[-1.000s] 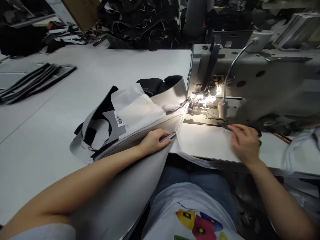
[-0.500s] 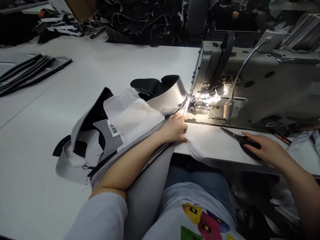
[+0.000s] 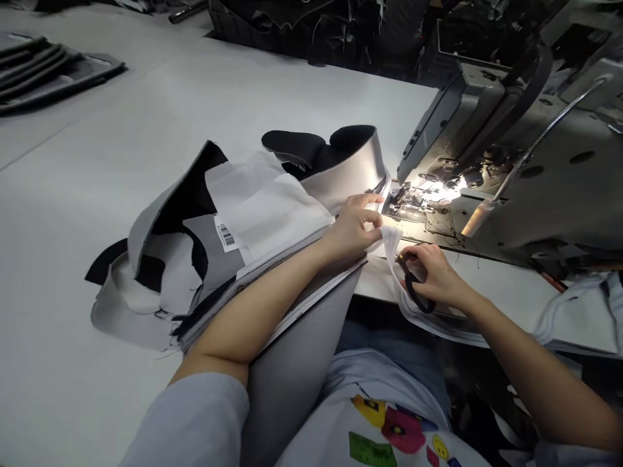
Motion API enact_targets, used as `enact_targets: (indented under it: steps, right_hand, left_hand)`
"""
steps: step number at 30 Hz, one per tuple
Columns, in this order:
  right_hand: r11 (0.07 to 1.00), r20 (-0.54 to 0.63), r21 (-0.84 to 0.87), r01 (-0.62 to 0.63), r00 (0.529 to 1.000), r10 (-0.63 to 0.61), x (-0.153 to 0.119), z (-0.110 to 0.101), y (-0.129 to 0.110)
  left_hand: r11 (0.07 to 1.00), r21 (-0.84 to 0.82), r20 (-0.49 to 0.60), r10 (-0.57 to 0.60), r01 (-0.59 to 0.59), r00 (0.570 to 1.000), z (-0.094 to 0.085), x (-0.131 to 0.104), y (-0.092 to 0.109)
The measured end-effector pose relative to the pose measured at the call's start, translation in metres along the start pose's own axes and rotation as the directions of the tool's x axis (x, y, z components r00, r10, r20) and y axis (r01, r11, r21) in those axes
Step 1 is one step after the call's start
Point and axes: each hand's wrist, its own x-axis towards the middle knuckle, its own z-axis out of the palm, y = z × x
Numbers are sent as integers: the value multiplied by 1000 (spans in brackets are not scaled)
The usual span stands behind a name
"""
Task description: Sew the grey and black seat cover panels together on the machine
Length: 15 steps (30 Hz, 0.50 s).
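Note:
My left hand [image 3: 357,224] is closed on the white strip [image 3: 392,243] at the near edge of the fabric bundle [image 3: 272,214], just left of the lit sewing area. The strip hangs down and runs off to the right along the table edge. In my right hand [image 3: 435,275] are black-handled scissors [image 3: 417,295], fingers wrapped round the handles. Their pivot is beside the strip; the blades are mostly hidden at the strip. Grey, black and white layers make up the bundle, with a barcode label [image 3: 226,235] on it.
The sewing machine [image 3: 487,130] stands at the right, with its lamp [image 3: 479,215] over the bed. Stacked dark-edged pieces [image 3: 48,74] lie at the far left of the white table [image 3: 121,123]. Dark material fills the back.
My right hand has moved left with the scissors, from the table to the white strip. My left hand has lifted the strip slightly. The view has shifted, so the machine appears further right and tilted.

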Motion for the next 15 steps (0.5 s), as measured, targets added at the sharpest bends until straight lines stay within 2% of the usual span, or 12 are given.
enact_targets:
  steps: [6,9,12,15]
  right_hand:
    - [994,100,-43,98,991,-93,26,7,-16]
    - [987,117,-122,100,989,-86,23,6,-14]
    - [989,55,-144,37,998,-29,0,-3,9]
    - [967,-74,-192,-170,985,158,-39,-24,52]
  left_hand:
    - [999,23,42,22,-23,999,1,-1,2]
    - [999,45,56,-7,4,998,3,0,2]
    - [992,121,58,-50,43,997,-3,1,4]
    - [925,374,157,-126,59,980,-24,-1,12]
